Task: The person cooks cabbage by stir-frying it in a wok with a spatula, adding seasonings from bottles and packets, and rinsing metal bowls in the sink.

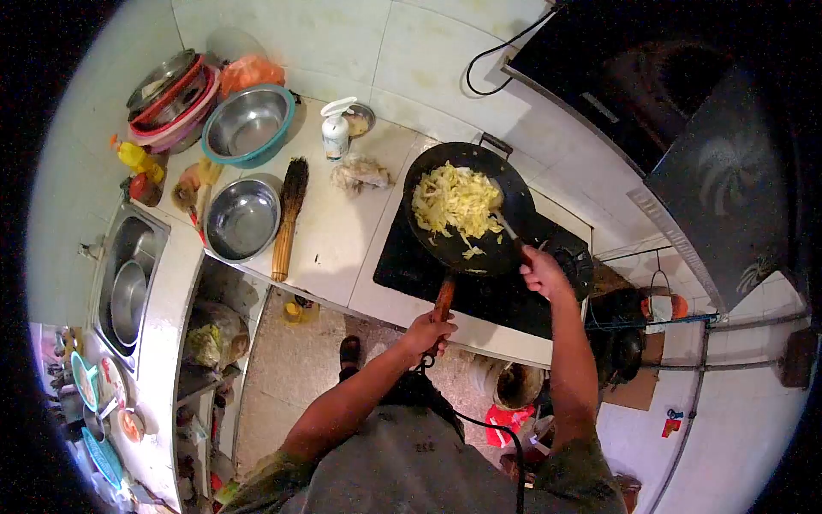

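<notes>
Head view, looking down from above the person's chest: a dark wok (432, 244) sits over the black stove (510, 310) at the bench's right part, with a heap of chopped, pale yellow-green vegetable (456, 199) inside it, mostly toward the left and middle, and a few scraps lying lower down on the bare metal. The left hand (430, 334) is wrapped around the wok's wooden handle (443, 300), which points back toward the person. The right hand (544, 272) grips a metal cooking utensil (509, 229), its shaft crossing the wok's right side and its far end reaching the edge of the heap, too hidden to make out fully. Left of the stove, the bench (334, 227) carries a crumpled clear plastic bag (360, 174), a white spray bottle (335, 133) just beside a small metal bowl (361, 118), a bristle brush (291, 214) lying lengthwise, and a steel bowl (242, 218) next to it. A teal-rimmed basin (247, 124) stands farther back, near stacked basins (175, 98). Farther left is a metal sink (128, 257).
</notes>
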`<state>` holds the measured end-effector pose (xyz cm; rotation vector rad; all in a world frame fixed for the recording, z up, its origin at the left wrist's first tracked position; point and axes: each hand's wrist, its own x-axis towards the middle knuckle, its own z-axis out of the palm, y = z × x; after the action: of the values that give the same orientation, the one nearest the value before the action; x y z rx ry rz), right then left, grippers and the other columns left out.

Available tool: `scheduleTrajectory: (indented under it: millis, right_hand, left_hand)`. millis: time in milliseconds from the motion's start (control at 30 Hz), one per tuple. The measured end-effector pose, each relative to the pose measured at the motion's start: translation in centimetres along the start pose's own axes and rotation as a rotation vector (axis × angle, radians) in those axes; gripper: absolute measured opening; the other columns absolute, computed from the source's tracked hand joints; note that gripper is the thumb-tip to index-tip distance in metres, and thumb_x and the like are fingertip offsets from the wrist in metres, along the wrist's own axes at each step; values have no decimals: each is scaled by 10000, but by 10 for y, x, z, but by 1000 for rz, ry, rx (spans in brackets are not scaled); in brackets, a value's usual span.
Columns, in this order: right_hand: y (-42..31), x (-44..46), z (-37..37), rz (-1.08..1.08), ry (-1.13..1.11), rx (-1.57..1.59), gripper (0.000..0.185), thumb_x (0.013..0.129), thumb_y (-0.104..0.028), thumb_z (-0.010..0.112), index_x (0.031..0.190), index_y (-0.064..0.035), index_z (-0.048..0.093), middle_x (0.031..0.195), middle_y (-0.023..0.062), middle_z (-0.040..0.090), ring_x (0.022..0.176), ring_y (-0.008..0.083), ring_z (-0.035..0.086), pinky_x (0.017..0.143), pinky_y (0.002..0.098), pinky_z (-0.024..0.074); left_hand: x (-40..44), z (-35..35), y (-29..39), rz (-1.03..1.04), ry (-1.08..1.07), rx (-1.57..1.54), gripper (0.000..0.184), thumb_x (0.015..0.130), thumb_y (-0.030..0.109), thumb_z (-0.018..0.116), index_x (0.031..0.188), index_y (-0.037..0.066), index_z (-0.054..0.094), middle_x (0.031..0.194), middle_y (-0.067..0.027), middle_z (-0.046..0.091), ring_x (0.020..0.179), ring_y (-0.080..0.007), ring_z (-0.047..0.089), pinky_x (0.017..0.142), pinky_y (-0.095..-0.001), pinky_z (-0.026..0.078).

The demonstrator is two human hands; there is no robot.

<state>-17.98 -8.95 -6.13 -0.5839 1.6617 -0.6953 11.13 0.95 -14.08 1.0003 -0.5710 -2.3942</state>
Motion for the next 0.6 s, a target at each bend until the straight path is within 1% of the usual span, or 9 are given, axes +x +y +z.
scheduleTrajectory:
  millis: [67, 133, 200, 367, 433, 467, 533, 567, 600]
  right_hand:
    - [-22, -27, 15, 11, -54, 12, 200, 916, -312, 561, 940, -115, 540, 569, -8, 475, 373, 85, 328, 325, 251, 263]
    - [-31, -45, -1, -123, 8, -258, 247, 910, -342, 572, 1041, -133, 562, 558, -30, 438, 376, 65, 303, 324, 229, 231]
    - [-43, -48, -23, -98, 85, -358, 340, 908, -350, 566, 1192, -163, 548, 569, -38, 427, 378, 53, 289, 329, 219, 218]
    - [-28, 17, -8, -95, 25, -100, 375, 902, -357, 569, 1226, -170, 541, 589, -36, 431, 385, 47, 278, 333, 206, 201]
    - [-25, 17, 27, -86, -123, -162, 413, 919, -330, 559, 1295, -165, 510, 657, -18, 539, 437, 64, 391, 371, 246, 326]
    - [-15, 22, 28, -83, -121, -159, 413, 919, -330, 559, 1295, -165, 510, 657, -18, 539, 437, 64, 391, 371, 246, 326]
    - [12, 26, 36, -1150, 128, -880, 397, 904, -288, 577, 1278, -162, 542, 799, 70, 656, 578, 198, 595, 523, 323, 481]
    - [20, 13, 32, -1144, 127, -881, 397, 904, -288, 577, 1278, -162, 542, 799, 70, 656, 578, 198, 595, 523, 323, 481]
    - [9, -29, 38, -963, 187, -1089, 405, 884, -295, 591, 1270, -180, 547, 858, 112, 662, 693, 271, 621, 612, 382, 496]
  left_hand:
    - [6, -4, -3, 3, -6, 12, 442, 813, 132, 643, 1187, 32, 430, 680, -3, 467, 498, -116, 474, 437, -279, 407]
    - [3, -3, -4, 0, -7, 14, 450, 812, 135, 644, 1193, 30, 428, 679, -1, 465, 501, -115, 473, 437, -279, 406]
    - [-3, 0, 1, 16, -27, -15, 454, 810, 140, 650, 1192, 29, 431, 681, 1, 464, 504, -115, 472, 436, -281, 406]
    - [-2, 1, 1, 2, -4, -8, 448, 811, 133, 648, 1193, 33, 435, 688, -3, 467, 502, -115, 470, 435, -281, 406]
    - [-2, 1, 2, -21, -9, 2, 446, 812, 129, 646, 1194, 35, 436, 691, -5, 469, 501, -116, 469, 435, -282, 408]
    - [-2, 1, 1, -29, 0, 0, 436, 813, 127, 645, 1187, 37, 439, 691, -7, 470, 502, -117, 470, 436, -281, 409]
    - [-1, 1, 1, -40, 11, -5, 427, 814, 124, 643, 1181, 40, 441, 692, -9, 470, 502, -117, 471, 437, -280, 410]
    - [-1, 0, 0, -27, 0, -21, 420, 814, 124, 643, 1173, 39, 442, 692, -10, 471, 501, -118, 474, 437, -279, 412]
    - [-1, 0, 1, -11, -13, -38, 412, 814, 123, 643, 1165, 39, 444, 692, -11, 472, 499, -119, 478, 437, -278, 414]
